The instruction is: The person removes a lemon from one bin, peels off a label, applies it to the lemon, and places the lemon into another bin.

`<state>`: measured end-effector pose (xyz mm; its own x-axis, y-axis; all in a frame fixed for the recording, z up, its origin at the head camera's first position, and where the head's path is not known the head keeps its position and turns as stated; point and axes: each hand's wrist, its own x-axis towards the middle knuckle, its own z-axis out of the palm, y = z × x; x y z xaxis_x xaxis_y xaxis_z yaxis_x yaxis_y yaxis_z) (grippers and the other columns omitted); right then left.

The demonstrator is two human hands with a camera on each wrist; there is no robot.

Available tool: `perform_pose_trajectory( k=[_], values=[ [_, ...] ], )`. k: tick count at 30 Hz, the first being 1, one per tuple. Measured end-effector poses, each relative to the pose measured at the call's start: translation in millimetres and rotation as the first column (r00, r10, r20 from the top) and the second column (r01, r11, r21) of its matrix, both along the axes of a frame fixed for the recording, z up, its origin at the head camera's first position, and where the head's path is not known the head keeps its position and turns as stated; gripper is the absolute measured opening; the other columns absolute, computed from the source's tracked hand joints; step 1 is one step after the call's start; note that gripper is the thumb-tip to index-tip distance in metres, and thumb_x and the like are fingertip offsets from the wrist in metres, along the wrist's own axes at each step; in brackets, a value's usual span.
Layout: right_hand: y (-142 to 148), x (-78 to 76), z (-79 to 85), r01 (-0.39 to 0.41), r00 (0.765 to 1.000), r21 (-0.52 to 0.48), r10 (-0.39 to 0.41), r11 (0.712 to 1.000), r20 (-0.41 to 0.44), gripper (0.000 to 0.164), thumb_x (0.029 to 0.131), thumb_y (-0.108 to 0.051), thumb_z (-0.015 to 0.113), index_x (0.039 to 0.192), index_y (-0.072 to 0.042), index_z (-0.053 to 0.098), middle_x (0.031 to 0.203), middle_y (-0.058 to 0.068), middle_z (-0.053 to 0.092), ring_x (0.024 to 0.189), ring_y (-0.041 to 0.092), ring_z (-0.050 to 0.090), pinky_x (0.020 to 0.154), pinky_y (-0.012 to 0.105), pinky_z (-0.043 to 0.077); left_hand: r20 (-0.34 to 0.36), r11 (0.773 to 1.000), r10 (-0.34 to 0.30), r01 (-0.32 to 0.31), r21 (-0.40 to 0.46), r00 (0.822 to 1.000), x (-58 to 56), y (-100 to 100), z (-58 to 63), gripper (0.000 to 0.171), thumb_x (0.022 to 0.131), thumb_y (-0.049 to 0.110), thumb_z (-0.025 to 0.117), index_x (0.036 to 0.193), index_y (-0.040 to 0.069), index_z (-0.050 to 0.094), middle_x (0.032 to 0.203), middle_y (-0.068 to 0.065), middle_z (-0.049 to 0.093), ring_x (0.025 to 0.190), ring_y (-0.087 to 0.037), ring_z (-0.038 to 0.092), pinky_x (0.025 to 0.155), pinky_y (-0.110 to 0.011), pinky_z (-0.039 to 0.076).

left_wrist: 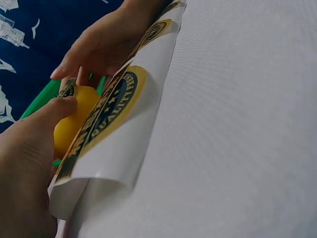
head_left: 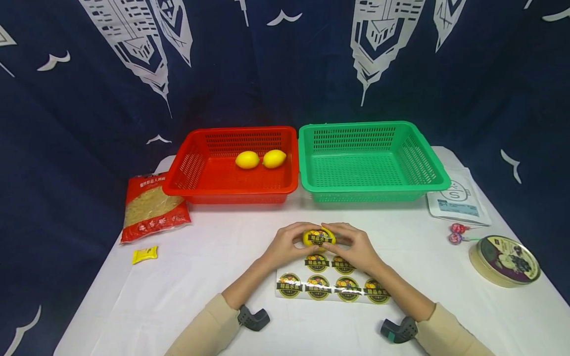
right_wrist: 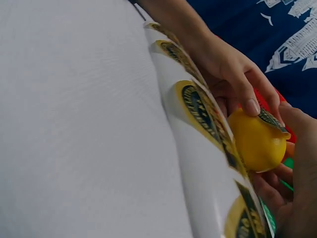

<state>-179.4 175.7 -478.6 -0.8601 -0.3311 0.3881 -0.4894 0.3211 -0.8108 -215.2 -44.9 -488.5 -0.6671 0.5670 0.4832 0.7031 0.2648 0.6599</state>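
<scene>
Both hands meet around a yellow lemon (right_wrist: 258, 144) above the front middle of the table. My left hand (head_left: 285, 244) holds its left side, thumb in front and fingers behind. From the right, my right hand (head_left: 359, 251) curls around the other end, its thumb at the lower edge of a round black-and-gold fruit sticker (head_left: 319, 238). That sticker lies over the lemon's near face, and one edge stands off the skin in the right wrist view. Beneath the hands is a sheet of similar stickers (head_left: 332, 296), partly covered by the hands and right forearm.
A red basket (head_left: 231, 192) with two lemons (head_left: 247, 159) stands behind, beside a green basket (head_left: 378, 188). At left lie a pasta bag (head_left: 153, 207) and a yellow wrapped sweet (head_left: 144, 254). A white pouch (head_left: 458, 198), lollipops (head_left: 455, 238) and a round tub (head_left: 504, 260) are at right.
</scene>
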Motion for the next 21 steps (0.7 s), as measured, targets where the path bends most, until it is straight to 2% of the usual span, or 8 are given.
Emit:
perform_pose_trajectory(
  k=[2, 6, 14, 17, 21],
  values=[
    [-1, 2.7, 6.7, -0.021, 0.998, -0.053, 0.025, 0.998, 0.064, 0.042, 0.083, -0.007, 0.068, 0.124, -0.001, 0.057, 0.120, 0.011, 0.058, 0.108, 0.022, 0.056, 0.084, 0.028, 0.051, -0.008, 1.000, -0.009, 0.009, 0.009, 1.000, 0.1, 0, 0.1, 0.045, 0.079, 0.031, 0.073, 0.121, 0.021, 0.059, 0.121, 0.008, 0.058, 0.113, -0.006, 0.051, 0.096, -0.024, 0.042],
    [-3, 7.3, 20.7, -0.027, 0.989, -0.085, 0.039, 0.996, 0.145, 0.038, 0.086, -0.004, 0.064, 0.122, 0.004, 0.057, 0.120, 0.018, 0.058, 0.103, 0.030, 0.059, 0.083, 0.031, 0.052, -0.010, 1.000, -0.017, 0.017, 0.022, 1.000, -0.2, 0, -1.6, 0.045, 0.079, 0.030, 0.074, 0.120, 0.021, 0.060, 0.120, 0.008, 0.058, 0.113, -0.007, 0.051, 0.096, -0.024, 0.042],
    [-3, 5.6, 28.9, -0.023, 0.936, -0.123, 0.064, 0.992, 0.346, 0.041, 0.084, -0.006, 0.067, 0.123, 0.002, 0.056, 0.124, 0.017, 0.056, 0.104, 0.033, 0.058, 0.084, 0.025, 0.050, 0.115, 0.988, -0.097, 0.082, 0.133, 0.989, 0.3, 1, -5.9, 0.044, 0.076, 0.013, 0.077, 0.117, 0.014, 0.061, 0.121, 0.000, 0.057, 0.112, -0.013, 0.053, 0.084, -0.023, 0.050],
    [-1, 4.8, 28.9, -0.013, 0.928, -0.120, 0.057, 0.993, 0.367, 0.042, 0.082, -0.006, 0.068, 0.122, 0.001, 0.057, 0.122, 0.017, 0.057, 0.104, 0.034, 0.057, 0.083, 0.025, 0.050, 0.137, 0.985, -0.115, 0.095, 0.146, 0.984, 1.7, 2, -4.8, 0.044, 0.075, 0.008, 0.077, 0.116, 0.010, 0.061, 0.122, -0.004, 0.057, 0.112, -0.015, 0.054, 0.083, -0.024, 0.050],
    [2, 3.5, 26.6, -0.036, 0.938, -0.113, 0.073, 0.993, 0.340, 0.043, 0.082, -0.005, 0.069, 0.122, 0.002, 0.057, 0.120, 0.018, 0.058, 0.103, 0.032, 0.058, 0.084, 0.025, 0.050, 0.151, 0.982, -0.134, 0.110, 0.157, 0.979, 6.5, 2, 2.9, 0.043, 0.074, -0.001, 0.075, 0.115, 0.002, 0.060, 0.121, -0.013, 0.056, 0.112, -0.023, 0.054, 0.084, -0.028, 0.051]
  ],
)
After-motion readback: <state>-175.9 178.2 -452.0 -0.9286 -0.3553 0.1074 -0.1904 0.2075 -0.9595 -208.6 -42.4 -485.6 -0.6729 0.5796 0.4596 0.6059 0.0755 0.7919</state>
